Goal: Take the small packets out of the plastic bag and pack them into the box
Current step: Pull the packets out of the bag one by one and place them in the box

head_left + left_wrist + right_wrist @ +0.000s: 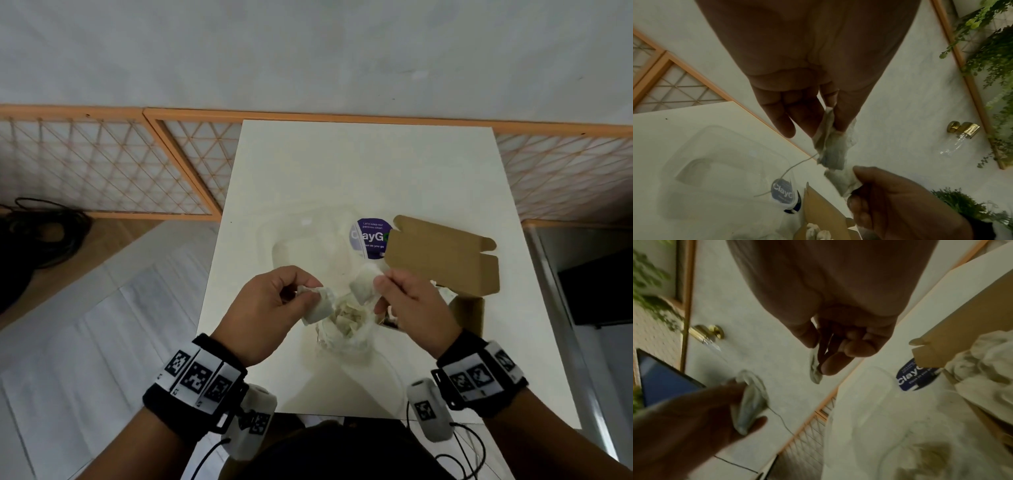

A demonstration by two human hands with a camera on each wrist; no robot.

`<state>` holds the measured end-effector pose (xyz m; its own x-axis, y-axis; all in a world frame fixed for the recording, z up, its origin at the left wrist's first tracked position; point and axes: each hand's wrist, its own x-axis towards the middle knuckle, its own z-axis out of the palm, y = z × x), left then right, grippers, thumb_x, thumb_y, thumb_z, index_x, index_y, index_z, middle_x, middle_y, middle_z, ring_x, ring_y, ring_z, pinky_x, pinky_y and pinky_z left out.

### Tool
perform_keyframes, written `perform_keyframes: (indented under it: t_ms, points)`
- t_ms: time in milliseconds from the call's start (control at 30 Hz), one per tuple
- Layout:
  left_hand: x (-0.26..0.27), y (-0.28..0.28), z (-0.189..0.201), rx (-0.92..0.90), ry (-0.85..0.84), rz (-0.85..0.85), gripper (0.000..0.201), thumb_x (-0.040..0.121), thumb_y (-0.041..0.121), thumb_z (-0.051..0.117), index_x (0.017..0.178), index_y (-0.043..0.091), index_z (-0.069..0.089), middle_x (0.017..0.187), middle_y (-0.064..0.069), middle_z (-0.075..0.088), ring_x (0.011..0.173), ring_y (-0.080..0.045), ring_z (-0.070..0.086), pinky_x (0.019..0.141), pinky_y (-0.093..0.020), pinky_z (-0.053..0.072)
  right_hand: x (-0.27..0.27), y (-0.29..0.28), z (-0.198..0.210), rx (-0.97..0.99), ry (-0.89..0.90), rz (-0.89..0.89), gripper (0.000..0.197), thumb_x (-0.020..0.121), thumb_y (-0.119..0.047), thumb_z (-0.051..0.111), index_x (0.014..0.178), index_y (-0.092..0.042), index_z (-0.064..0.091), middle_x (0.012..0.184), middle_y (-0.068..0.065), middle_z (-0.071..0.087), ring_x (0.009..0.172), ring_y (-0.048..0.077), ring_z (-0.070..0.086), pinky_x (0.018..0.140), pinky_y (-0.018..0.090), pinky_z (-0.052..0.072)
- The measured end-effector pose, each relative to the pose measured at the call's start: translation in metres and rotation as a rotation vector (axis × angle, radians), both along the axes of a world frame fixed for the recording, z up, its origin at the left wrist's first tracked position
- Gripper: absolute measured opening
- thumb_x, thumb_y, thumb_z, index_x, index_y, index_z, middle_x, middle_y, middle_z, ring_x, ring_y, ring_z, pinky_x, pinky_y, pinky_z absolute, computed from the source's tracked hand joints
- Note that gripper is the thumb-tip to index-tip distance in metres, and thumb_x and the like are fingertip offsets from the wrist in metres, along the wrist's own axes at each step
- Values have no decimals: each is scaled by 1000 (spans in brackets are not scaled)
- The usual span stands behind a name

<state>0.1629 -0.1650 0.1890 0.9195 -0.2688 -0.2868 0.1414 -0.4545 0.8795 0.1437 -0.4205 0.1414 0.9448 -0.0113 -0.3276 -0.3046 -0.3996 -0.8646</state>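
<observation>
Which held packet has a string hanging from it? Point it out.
The packet pinched in the left hand: a thin string trails from it toward the table. The packet in the right hand shows none.

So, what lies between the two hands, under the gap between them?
In the head view, the open plastic bag with more small packets lies on the table between the left hand and right hand; each hand pinches a packet.

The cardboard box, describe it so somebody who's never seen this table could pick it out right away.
Start at the white table and look to its right side, just beyond the right hand. The cardboard box stands there with its flat brown lid raised. It is the only brown thing on the table, beside a round purple sticker and a clear plastic bag of pale packets.
</observation>
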Motion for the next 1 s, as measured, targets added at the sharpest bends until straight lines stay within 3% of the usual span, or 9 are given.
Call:
perform_keyframes:
  t_ms: [100,200,333,433,567,633,767,900,1000]
  points:
    - [-2,-11,6,-44,34,-63,13,95,17,72,88,28,75,71,12,69,56,-2,52,58,-19,42,-7,-2,28,166,4,-43,28,108,-21,52,89,-6,66,72,4,71,63,6,61,61,21,48]
    - [-4,-22,13,-133,66,-138,14,93,5,72,89,18,73,110,14,74,71,5,62,71,-13,47,-12,0,46,220,-67,-58,34,108,-13,52,76,-16,66,66,-5,65,58,6,58,59,21,45]
    - [-5,-34,21,-297,88,-225,10,89,-3,68,91,7,70,132,6,69,105,-12,72,92,-32,58,-18,-1,59,250,-86,-35,43,107,-12,52,72,-30,70,65,-8,65,59,7,56,61,24,47]
    - [-3,-42,27,-343,28,-252,7,88,-5,70,91,1,68,127,5,71,108,-18,72,94,-38,59,-22,-6,61,174,-135,13,30,107,-19,55,79,-20,67,64,-6,65,61,5,59,61,20,48]
    - [-1,-47,30,-269,-81,-268,8,91,3,72,93,11,73,121,7,71,115,-14,68,100,-30,53,-24,-8,60,72,-245,171,32,106,-35,54,85,-12,64,71,3,65,67,22,61,65,39,52]
    - [-2,-48,27,-255,-86,-256,5,90,12,73,93,16,75,116,5,73,112,-14,69,102,-32,52,-24,-9,63,72,-254,231,35,103,-36,52,84,-9,63,69,-1,62,64,15,57,62,35,49]
    - [-6,-50,25,-240,-114,-212,7,92,17,73,94,24,74,94,4,75,87,-21,70,85,-36,58,-21,-12,66,78,-223,285,28,108,-15,53,83,-5,61,68,-5,63,63,4,53,63,21,43]
    - [-7,-48,26,-180,-104,-183,13,95,7,72,96,20,74,64,20,61,59,-1,54,63,-14,45,-17,-6,72,104,-176,303,28,108,-9,52,83,0,60,71,13,64,61,8,53,61,24,43]
    - [-5,-42,22,-181,-95,-120,25,96,14,72,112,32,70,88,12,67,74,-18,60,71,-28,55,-9,-1,66,126,-178,237,26,108,-12,54,86,-3,63,72,11,65,65,12,61,65,29,50]
